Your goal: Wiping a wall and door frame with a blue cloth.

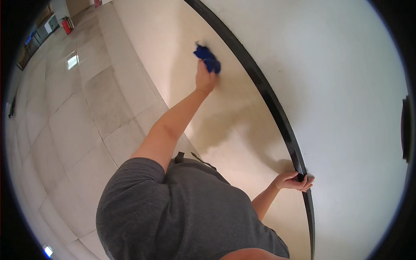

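Note:
My left hand (206, 78) is closed on a crumpled dark blue cloth (208, 58), which lies against a cream wall panel (182, 39). The cloth and fingers are slightly blurred. Lower right, my right hand (296, 182) grips a long black rail (268, 94) that runs along the panel's edge, with fingers curled over it. The rail looks curved in this wide view. A pale white surface (344, 97) lies beyond it. Shadows of my arms and body fall across the panel.
Large light floor tiles (74, 126) stretch along the left, meeting the panel at its base. A red fire extinguisher (67, 25) stands far off at upper left. A dark object (405, 128) shows at the right rim.

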The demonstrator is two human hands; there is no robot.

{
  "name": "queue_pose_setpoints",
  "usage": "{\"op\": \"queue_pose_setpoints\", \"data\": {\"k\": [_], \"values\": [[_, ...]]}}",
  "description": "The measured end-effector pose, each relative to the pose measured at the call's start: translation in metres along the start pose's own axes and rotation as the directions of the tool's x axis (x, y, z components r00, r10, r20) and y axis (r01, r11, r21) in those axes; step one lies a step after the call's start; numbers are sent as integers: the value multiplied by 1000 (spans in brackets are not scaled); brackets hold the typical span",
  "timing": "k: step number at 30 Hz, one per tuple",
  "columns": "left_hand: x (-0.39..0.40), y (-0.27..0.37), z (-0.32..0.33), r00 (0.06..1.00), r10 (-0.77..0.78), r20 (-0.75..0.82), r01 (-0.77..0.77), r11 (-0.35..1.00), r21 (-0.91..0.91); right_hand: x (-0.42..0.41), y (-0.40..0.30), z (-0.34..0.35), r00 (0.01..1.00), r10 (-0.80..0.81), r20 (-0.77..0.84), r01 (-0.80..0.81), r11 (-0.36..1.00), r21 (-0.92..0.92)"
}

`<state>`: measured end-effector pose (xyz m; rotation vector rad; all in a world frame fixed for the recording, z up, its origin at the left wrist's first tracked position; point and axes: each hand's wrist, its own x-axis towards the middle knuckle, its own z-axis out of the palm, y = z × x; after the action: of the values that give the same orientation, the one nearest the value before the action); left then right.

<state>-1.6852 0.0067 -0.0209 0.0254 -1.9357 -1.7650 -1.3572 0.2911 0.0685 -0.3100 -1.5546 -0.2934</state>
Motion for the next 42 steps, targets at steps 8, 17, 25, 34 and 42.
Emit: {"op": "queue_pose_setpoints", "data": {"k": [8,17,25,34,42], "values": [[-111,-149,28,920,-356,165,357,934,24,-7,12,3,999,-23,37,24,1000,-18],[61,5,2,892,451,18,-451,890,63,-19,19,-4,995,65,74,-62,997,-47],[47,-98,7,997,-81,8,81,997,-15,-33,25,6,982,185,20,-184,981,-61],[-53,20,-2,901,266,342,-270,962,-36,4,-38,18,997,38,69,-50,982,182],[63,-7,-19,909,363,204,-385,919,84,18,-48,32,982,183,-37,-179,980,87]]}}
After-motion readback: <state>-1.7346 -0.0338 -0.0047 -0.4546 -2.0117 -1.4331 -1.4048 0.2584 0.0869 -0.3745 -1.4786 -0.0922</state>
